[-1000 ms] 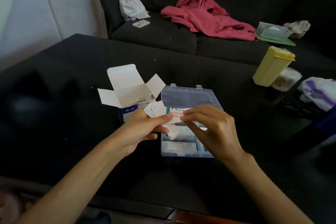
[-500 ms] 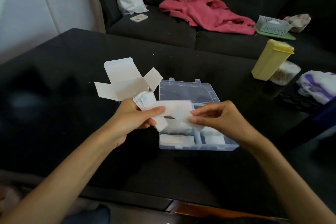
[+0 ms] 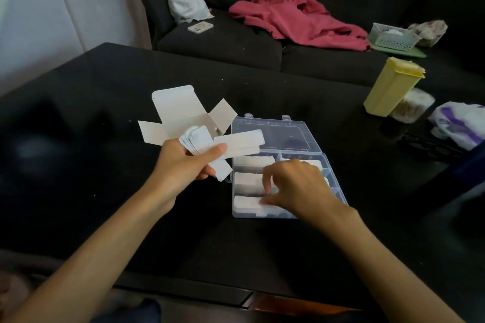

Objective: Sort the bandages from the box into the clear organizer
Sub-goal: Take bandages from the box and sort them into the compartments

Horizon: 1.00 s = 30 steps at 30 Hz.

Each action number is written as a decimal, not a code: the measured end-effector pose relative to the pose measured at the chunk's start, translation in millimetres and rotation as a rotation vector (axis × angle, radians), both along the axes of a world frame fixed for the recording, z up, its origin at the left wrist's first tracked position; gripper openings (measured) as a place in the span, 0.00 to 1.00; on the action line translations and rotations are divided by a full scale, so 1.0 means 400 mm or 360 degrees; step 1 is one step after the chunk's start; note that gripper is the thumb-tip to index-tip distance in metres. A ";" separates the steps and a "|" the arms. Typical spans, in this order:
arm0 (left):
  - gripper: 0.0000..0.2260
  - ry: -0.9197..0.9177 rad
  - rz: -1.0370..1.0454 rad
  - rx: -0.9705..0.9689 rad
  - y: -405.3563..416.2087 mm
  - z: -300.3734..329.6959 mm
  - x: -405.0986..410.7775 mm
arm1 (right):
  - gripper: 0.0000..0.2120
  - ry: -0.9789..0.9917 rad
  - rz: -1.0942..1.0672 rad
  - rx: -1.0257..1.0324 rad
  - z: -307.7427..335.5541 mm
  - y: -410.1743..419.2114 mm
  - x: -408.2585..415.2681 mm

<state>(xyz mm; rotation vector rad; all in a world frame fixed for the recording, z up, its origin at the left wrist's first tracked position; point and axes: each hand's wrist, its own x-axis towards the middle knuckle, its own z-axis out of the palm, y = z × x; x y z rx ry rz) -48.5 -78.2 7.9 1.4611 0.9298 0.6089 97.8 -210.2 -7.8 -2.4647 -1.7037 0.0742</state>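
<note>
Bandages (image 3: pixel 207 147): a fanned stack of white wrapped strips in your left hand (image 3: pixel 183 162), thumb pinching them against curled fingers, one long strip jutting right over the organizer lid. Print on the wrappers is too blurred to read.

Clear organizer (image 3: pixel 273 186): open on the black table (image 3: pixel 105 191), lid laid back, left compartments holding white bandages. Your right hand (image 3: pixel 294 186) is over the near compartments, fingers curled down, fingertips touching a bandage there; I cannot tell whether they pinch it.

Box (image 3: pixel 183 115): white cardboard, flaps spread, just left of the organizer, behind your left hand; no legible writing.

Yellow container (image 3: pixel 391 86): far right on the table.

Sofa (image 3: pixel 236 42): dark, behind the table, carrying a pink garment (image 3: pixel 296 16), white drawstring bag (image 3: pixel 186 2), and phone (image 3: pixel 200 27).
</note>
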 end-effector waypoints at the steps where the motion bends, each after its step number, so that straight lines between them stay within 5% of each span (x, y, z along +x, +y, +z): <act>1: 0.05 0.0001 -0.0003 -0.0007 0.002 0.001 -0.001 | 0.11 0.0119 -0.0045 0.0025 0.015 0.000 0.006; 5: 0.09 0.0048 -0.0079 -0.0052 -0.005 -0.002 0.004 | 0.26 0.1396 -0.0292 0.0210 0.075 -0.016 0.033; 8: 0.09 0.0089 -0.0247 -0.0069 -0.020 -0.009 0.013 | 0.15 0.1870 -0.0394 0.0329 0.068 -0.011 0.022; 17: 0.08 -0.0002 -0.0294 -0.0447 -0.026 0.014 0.019 | 0.06 0.1383 -0.0520 0.0628 0.052 -0.028 0.041; 25: 0.12 -0.0142 -0.0311 -0.0470 -0.006 0.034 -0.010 | 0.07 0.0881 -0.0328 0.0126 0.023 -0.024 0.014; 30: 0.11 -0.0174 -0.0343 -0.0439 -0.010 0.034 -0.009 | 0.11 0.0139 -0.0233 -0.0085 0.001 -0.020 -0.019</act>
